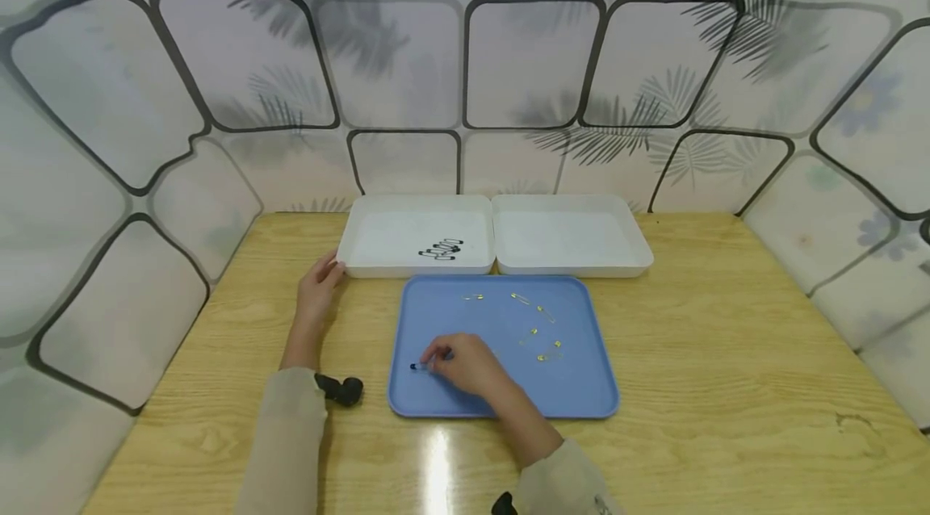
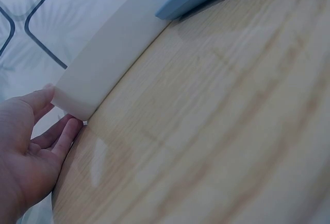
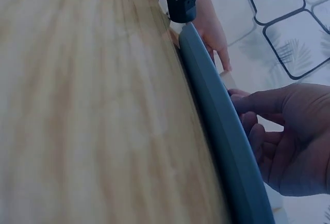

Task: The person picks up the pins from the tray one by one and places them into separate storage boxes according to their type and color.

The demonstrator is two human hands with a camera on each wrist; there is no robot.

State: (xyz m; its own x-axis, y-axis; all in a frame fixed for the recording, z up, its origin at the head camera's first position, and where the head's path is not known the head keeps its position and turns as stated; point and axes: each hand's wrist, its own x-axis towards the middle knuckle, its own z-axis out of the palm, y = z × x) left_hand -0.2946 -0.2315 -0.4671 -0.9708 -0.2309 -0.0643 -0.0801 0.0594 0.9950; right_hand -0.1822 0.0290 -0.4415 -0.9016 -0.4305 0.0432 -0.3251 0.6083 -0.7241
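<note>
My right hand (image 1: 465, 363) is low over the left part of a blue tray (image 1: 472, 410), thumb and fingertips pinching a small safety pin with a black head (image 1: 415, 366). In the right wrist view the tray's rim hides what those fingertips hold. Several gold safety pins (image 1: 520, 299) lie scattered over the tray's right and far parts. My left hand (image 1: 317, 289) rests at the near left corner of a white tray (image 1: 378, 271). Its fairly straight fingers (image 2: 67, 134) touch that corner. Several black-headed safety pins (image 1: 441, 249) lie grouped inside this white tray.
A second white tray (image 1: 574, 269) stands right beside the first, both directly behind the blue tray. Everything sits on a wood-grain table (image 1: 726, 353). A patterned curtain (image 1: 538, 63) surrounds its back and sides. Black wrist-camera mounts (image 1: 341, 391) stick out from both sleeves.
</note>
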